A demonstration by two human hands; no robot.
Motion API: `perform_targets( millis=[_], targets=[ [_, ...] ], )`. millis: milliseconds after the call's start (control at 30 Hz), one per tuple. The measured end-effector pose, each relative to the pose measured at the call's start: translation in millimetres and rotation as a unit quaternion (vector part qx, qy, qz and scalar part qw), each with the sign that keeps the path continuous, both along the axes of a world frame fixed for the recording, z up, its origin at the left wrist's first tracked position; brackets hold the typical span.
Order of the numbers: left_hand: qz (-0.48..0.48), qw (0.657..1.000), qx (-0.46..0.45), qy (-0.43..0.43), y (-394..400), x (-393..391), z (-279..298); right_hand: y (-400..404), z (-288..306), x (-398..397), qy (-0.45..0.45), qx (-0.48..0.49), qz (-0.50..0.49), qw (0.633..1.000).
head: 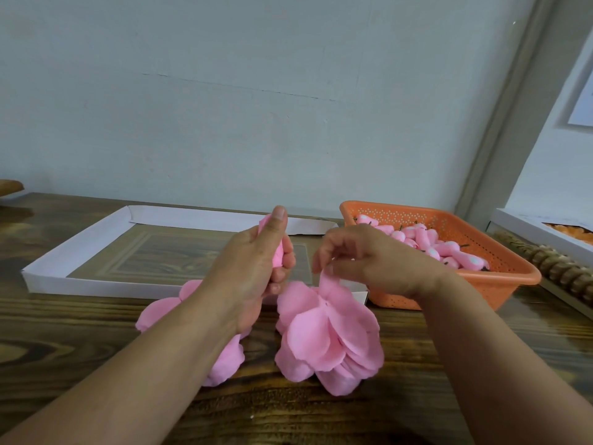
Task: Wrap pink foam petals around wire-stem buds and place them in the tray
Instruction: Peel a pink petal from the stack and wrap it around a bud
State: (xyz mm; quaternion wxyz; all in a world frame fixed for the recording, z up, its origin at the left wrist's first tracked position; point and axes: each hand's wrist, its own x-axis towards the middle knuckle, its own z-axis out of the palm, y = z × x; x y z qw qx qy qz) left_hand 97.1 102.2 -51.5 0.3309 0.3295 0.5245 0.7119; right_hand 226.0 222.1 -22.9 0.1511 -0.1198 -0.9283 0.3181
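Above the near middle of the counter, my left hand is curled round a bud already part wrapped in pink foam, thumb up along it, so its long axis runs roughly upright; I cannot see the wire stem inside my grip. Just to its right, my right hand pinches the top of a single petal between thumb and fingers, the petal hanging down toward the petal pile beneath. The petal lies right of the bud and close beside it, so the right hand is the one to carry it across; I judge it must be laid against the bud's side with its length along the bud.

More loose petals lie under my left forearm. Beyond the hands sits the white tray, wide and shallow, and I see no finished flowers in it. At far right an orange basket holds a heap of pink buds with dark stems. Wood-grain counter, pale wall behind, and a white box edge at the far right.
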Motion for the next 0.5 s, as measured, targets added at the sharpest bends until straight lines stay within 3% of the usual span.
perform_targets(
  millis=[167, 267, 500],
  targets=[
    [0.074, 0.997, -0.029, 0.014, 4, -4, -2, 3, 1, 4, 0.091, -0.096, -0.004, 0.991],
    [0.087, 0.994, -0.046, -0.050, 7, -7, -1, 7, 3, -1, 0.167, -0.138, -0.092, 0.972],
    [-0.092, 0.956, -0.072, -0.268, 3, -1, 0, 4, 2, -11, 0.370, -0.275, -0.213, 0.861]
  ],
)
